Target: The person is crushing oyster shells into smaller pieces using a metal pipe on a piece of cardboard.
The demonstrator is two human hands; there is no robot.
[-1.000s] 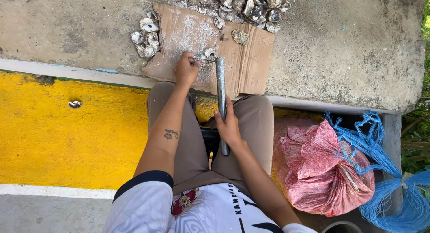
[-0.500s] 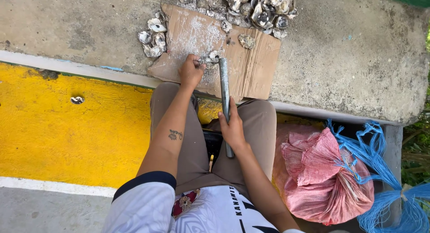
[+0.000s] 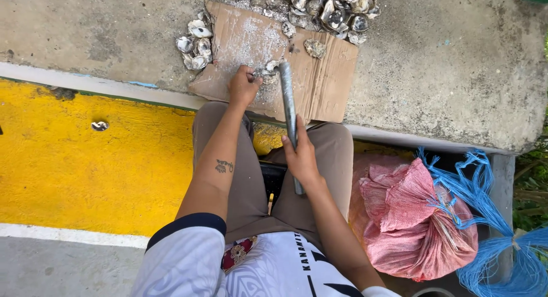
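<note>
My left hand (image 3: 242,87) pinches a small grey oyster shell (image 3: 267,70) against a sheet of brown cardboard (image 3: 325,86) dusted with white grit. My right hand (image 3: 301,155) grips the lower part of a long grey metal rod (image 3: 287,106). The rod's top end rests against the shell beside my left fingers. Both arms reach out over my knees in brown trousers.
Piles of oyster shells lie at the cardboard's left corner (image 3: 194,43) and along its top edge (image 3: 328,6) on a concrete slab (image 3: 456,63). A pink woven sack (image 3: 416,223) and blue cords (image 3: 485,217) sit at my right. A yellow painted floor (image 3: 85,166) lies to the left.
The rod's top end has come down onto the shell held by my left hand. Both hands keep their grips.
</note>
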